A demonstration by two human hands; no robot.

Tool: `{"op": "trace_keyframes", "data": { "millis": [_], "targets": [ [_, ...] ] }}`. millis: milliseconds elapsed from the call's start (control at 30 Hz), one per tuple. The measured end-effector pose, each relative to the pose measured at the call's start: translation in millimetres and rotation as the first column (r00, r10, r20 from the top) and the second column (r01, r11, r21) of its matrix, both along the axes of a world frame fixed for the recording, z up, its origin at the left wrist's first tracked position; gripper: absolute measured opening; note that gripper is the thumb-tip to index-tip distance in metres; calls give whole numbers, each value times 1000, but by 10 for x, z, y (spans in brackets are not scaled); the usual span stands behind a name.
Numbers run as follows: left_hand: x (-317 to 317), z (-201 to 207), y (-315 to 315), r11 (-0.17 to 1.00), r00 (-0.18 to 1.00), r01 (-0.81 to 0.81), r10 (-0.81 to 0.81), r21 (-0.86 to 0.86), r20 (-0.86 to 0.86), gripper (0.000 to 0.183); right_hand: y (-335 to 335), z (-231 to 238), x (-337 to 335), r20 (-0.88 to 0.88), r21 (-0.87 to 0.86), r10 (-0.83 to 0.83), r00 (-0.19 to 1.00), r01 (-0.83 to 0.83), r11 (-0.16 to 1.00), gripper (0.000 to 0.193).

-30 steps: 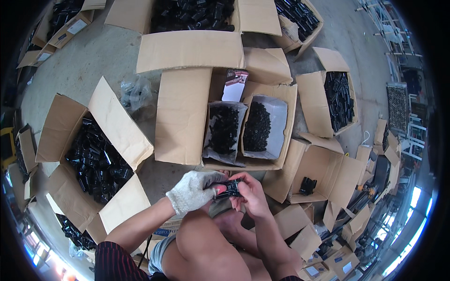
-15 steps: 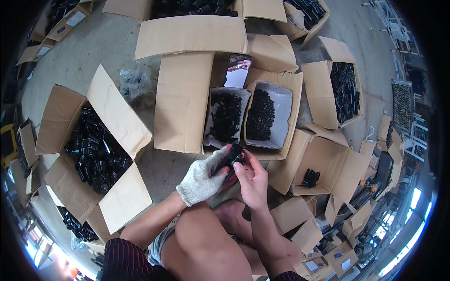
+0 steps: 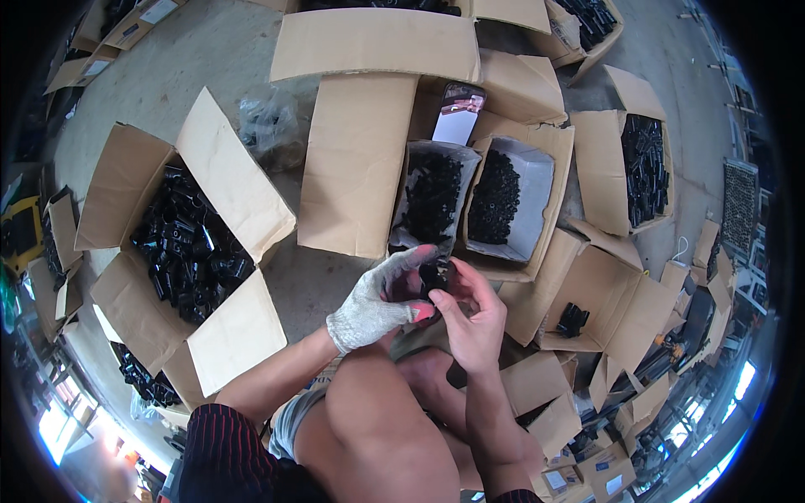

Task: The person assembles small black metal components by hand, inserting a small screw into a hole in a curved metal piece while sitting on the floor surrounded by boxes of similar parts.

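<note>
My left hand (image 3: 373,302), in a white knitted glove with red fingertips, is curled around a small black plastic part (image 3: 433,275). My bare right hand (image 3: 474,323) pinches the same part from the right, thumb against its near side. Fingers partly hide the part, so its full shape does not show. Just beyond my hands, a cardboard box (image 3: 356,168) holds two grey bins. Small black pieces (image 3: 433,193) fill much of the left bin, and small black rings (image 3: 495,201) lie in the right bin (image 3: 537,197). A phone (image 3: 459,113) leans behind them.
At the left, an open carton (image 3: 239,180) holds many glossy black cylindrical parts (image 3: 189,251). Another carton at the right (image 3: 597,159) is full of black pieces. Nearer, a carton (image 3: 616,277) contains a few black parts (image 3: 573,319). A clear plastic bag (image 3: 272,126) lies on the floor.
The view has shifted, so the boxes appear farther right and slightly higher. My left thumb and forefinger have spread wider around the black part; my right hand keeps its pinch.
</note>
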State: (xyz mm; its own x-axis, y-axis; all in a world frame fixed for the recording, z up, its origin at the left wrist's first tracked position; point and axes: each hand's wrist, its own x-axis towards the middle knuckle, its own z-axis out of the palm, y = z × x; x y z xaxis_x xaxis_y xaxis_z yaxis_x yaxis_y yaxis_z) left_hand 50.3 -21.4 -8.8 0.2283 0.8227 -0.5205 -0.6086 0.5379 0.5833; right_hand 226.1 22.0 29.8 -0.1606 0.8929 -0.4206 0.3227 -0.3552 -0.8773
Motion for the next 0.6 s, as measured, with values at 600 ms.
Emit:
{"op": "trace_keyframes", "data": {
  "millis": [600],
  "targets": [
    [-161,90,-96,996,995,85,-85,-18,45,92,-38,67,-108,94,200,109,990,-126,972,46]
  ]
}}
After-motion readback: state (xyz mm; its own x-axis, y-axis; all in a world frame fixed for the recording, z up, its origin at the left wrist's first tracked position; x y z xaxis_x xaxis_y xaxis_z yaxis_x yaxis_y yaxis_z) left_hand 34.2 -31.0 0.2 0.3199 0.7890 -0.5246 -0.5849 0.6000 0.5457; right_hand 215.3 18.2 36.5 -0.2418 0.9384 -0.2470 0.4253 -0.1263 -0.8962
